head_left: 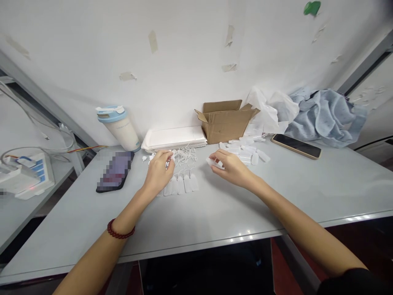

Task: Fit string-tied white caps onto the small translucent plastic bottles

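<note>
On a grey table point(215, 213), the right hand point(233, 167) pinches a small clear plastic bottle point(212, 162). The left hand point(159, 170), fingertips drawn together, touches a heap of white plastic caps point(186, 155). A short row of capped bottles point(181, 184) looks finished; many loose clear bottles point(245, 150) seemingly remain.

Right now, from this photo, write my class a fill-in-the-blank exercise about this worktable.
The right hand holds a small white piece; the bead bracelet is on the ___ wrist.
The tumbler has a ___ lid.
The white trays lie between the tumbler and the ___ box.
Missing words: left, blue, cardboard.
</note>
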The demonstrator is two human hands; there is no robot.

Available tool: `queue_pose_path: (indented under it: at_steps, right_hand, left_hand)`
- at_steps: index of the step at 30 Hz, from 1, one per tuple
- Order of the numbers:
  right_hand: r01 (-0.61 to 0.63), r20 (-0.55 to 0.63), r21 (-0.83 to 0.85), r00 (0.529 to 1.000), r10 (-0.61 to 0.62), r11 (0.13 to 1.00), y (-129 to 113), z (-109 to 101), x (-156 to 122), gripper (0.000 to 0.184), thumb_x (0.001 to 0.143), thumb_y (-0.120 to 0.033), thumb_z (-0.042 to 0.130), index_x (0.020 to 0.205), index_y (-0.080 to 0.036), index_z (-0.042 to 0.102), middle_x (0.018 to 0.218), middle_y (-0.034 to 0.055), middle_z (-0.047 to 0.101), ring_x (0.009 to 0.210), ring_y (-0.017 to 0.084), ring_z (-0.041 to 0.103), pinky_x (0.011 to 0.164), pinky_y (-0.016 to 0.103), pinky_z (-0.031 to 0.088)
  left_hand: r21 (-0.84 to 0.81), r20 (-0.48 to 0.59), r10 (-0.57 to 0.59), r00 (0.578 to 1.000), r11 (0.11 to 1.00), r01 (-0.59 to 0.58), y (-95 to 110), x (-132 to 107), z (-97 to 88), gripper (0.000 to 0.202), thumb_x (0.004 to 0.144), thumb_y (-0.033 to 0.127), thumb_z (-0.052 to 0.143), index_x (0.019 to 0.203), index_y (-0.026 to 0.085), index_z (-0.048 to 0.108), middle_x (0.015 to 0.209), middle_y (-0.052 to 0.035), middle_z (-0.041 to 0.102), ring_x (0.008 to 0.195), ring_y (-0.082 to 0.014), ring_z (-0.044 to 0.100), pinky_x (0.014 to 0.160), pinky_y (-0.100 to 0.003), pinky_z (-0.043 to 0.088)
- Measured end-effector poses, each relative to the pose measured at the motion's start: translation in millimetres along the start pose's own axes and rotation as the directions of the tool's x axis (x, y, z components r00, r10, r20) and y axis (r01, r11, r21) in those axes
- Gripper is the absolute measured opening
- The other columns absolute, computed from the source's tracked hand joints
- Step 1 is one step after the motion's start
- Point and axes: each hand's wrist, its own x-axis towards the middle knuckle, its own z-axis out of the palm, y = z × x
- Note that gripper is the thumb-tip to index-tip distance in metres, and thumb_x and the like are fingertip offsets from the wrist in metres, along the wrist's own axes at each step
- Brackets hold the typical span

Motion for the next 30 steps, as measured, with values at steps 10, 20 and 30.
queue_pose_path:
  at_steps: [10,20,30]
  right_hand:
    - [0.060,0.017,-0.035,0.998,-0.059,0.998,0.7,11.6,-1.5,0.019,0.085,-0.017,0.054,0.102,-0.013,0.058,0.100,0.0112,0.061,0.082,0.020,0.062,0.072,0.033,0.047]
    - [0.082,0.035,-0.068,0.996,-0.080,0.994,-0.3,12.7,-1.9,0.020,0.085,-0.017,0.052,0.103,-0.012,0.058,0.101,0.0124,0.061,0.082,0.021,0.061,0.072,0.033,0.047]
    - [0.090,0.023,-0.075,0.996,-0.089,0.993,0.5,14.4,-2.9,0.019,0.086,-0.018,0.053,0.103,-0.013,0.058,0.100,0.0112,0.061,0.082,0.020,0.061,0.071,0.032,0.046]
  left_hand:
    - [0.006,0.006,0.155,0.988,0.988,-0.155,0.5,-3.2,1.9,0.027,0.088,0.021,0.042,0.101,0.014,0.065,0.107,-0.0102,0.064,0.096,-0.0223,0.062,0.074,-0.032,0.054]
    - [0.020,0.005,0.144,0.990,0.989,-0.144,0.8,-2.4,0.9,0.028,0.088,0.022,0.042,0.104,0.015,0.064,0.110,-0.0108,0.063,0.096,-0.0225,0.062,0.082,-0.036,0.052]
    - [-0.039,-0.040,0.139,0.990,0.989,-0.140,6.3,-2.3,-2.4,0.029,0.086,0.025,0.046,0.108,0.015,0.063,0.112,-0.0107,0.063,0.098,-0.0223,0.062,0.081,-0.034,0.052]
